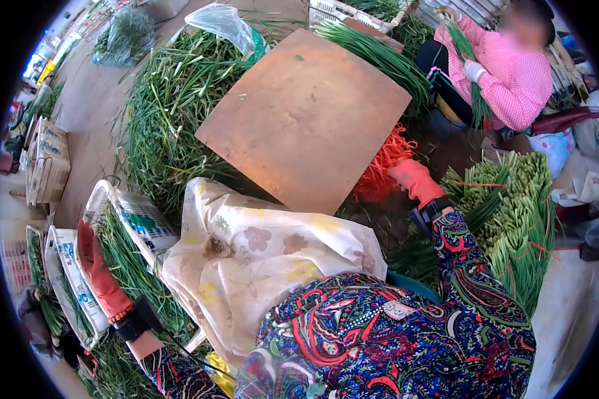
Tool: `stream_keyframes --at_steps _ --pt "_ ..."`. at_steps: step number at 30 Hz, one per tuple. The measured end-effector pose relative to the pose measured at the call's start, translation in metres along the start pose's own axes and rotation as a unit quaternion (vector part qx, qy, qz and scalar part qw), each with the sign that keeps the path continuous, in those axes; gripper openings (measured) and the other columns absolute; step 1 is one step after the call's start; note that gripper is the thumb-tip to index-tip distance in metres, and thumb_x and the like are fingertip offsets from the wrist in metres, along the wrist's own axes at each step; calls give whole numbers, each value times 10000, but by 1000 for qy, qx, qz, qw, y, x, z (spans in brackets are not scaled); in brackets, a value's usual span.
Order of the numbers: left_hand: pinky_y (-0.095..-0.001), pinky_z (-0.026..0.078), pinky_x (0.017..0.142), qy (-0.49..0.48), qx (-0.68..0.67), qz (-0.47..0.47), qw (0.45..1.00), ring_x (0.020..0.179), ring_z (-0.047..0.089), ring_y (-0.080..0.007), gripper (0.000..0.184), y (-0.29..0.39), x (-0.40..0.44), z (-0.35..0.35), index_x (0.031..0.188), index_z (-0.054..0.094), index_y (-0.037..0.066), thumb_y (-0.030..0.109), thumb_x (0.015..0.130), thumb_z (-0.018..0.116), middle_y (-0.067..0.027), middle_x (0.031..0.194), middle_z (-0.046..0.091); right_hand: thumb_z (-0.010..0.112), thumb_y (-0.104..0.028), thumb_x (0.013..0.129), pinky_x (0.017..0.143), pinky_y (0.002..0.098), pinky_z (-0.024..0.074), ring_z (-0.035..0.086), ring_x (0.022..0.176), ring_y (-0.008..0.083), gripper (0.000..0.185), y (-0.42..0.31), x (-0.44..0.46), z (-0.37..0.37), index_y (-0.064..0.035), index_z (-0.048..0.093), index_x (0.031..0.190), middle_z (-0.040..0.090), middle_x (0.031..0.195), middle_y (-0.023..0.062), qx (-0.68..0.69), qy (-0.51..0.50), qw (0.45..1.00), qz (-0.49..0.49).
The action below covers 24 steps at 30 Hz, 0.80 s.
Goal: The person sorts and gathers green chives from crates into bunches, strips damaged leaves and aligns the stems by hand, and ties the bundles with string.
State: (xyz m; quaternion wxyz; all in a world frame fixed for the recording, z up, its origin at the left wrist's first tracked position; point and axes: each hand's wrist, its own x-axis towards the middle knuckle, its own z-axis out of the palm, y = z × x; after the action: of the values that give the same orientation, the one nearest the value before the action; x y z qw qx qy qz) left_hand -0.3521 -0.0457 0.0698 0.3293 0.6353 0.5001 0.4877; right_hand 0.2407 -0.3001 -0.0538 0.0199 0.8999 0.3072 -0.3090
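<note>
My right hand (415, 181), in an orange-red rubber glove, is at the edge of a pile of thin red ties (385, 163) beside the board. Its fingers are bent together at the strands; how many they pinch is hidden. Far to the left, my left hand (94, 263), gloved alike, stretches its fingers along the rim of a white plastic crate (102, 199). Long green chives (130, 259) fill that crate. A bare, brownish square board (306, 120) lies in front of me, and a flowered plastic apron (266, 246) covers my lap.
Loose greens (166, 113) heap left of the board. Bundles of chives tied in red (522, 219) stack at my right. More chives (379, 56) lie behind the board. A co-worker (512, 80) in pink sits at the upper right, holding greens. Another white crate (80, 279) stands left.
</note>
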Motion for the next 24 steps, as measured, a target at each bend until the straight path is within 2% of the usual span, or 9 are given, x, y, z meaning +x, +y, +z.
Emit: stream_keyframes --at_steps 5,8,9,11,14,16,19,21,24 --pt "-284 326 981 5 7 -8 1000 1134 453 -176 388 -21 -7 -18 1249 425 -10 61 872 483 -100 1247 472 482 -235 757 493 326 444 581 521 202 233 27 17 9 -40 580 674 579 563 83 4 80 996 -27" --pt "-280 317 983 8 -6 -31 999 1134 450 -178 402 -27 -12 -23 1253 424 -5 73 866 497 -101 1242 478 528 -216 750 489 337 441 566 514 220 196 47 19 16 -46 567 661 572 591 74 -263 187 934 -156" --pt "-280 311 987 14 -9 -43 999 1138 446 -177 405 -22 -16 -15 1255 423 -3 68 864 500 -100 1246 475 465 -208 774 708 406 464 584 798 349 235 39 19 9 -45 633 760 621 810 164 -158 104 981 41" --pt "-279 298 991 12 -10 -22 1000 1147 437 -174 411 -37 -20 -17 1259 421 -1 56 860 506 -98 1256 466 587 -271 721 461 372 444 559 524 273 133 91 -1 -3 -145 581 681 547 605 78 -165 356 760 -519" --pt "-268 290 990 47 -15 -70 996 1154 431 -161 424 -32 -34 -31 1256 421 -4 19 845 523 -91 1264 460 591 -317 745 623 434 486 599 718 333 282 138 -11 -16 -38 613 770 592 709 154 -232 162 957 -73" --pt "-258 294 984 60 -42 -42 996 1145 438 -148 433 -56 -44 -52 1248 427 -6 2 830 541 -87 1257 468 571 -394 771 628 431 484 611 743 329 417 189 -20 -37 -79 579 1045 618 760 175 -452 82 888 -32" --pt "-248 314 973 115 -3 -93 989 1105 471 -140 394 -52 -62 -69 1217 472 5 85 840 553 -71 1212 511 535 -337 822 686 366 462 591 782 249 390 185 23 -70 -23 574 1050 622 868 132 90 142 979 -115" --pt "-261 313 976 126 -1 -121 985 1116 459 -142 391 -58 -71 -78 1228 463 9 86 850 529 -76 1223 502 511 -299 855 725 322 448 578 808 196 376 204 8 -111 15 571 1054 624 940 104 449 194 864 -117" --pt "-257 312 966 136 15 -133 982 1106 458 -147 380 -47 -77 -73 1210 481 -1 139 860 525 -77 1208 511 511 -247 854 641 251 418 525 721 129 369 117 -15 -160 19 544 1107 594 979 78 611 167 736 -239"
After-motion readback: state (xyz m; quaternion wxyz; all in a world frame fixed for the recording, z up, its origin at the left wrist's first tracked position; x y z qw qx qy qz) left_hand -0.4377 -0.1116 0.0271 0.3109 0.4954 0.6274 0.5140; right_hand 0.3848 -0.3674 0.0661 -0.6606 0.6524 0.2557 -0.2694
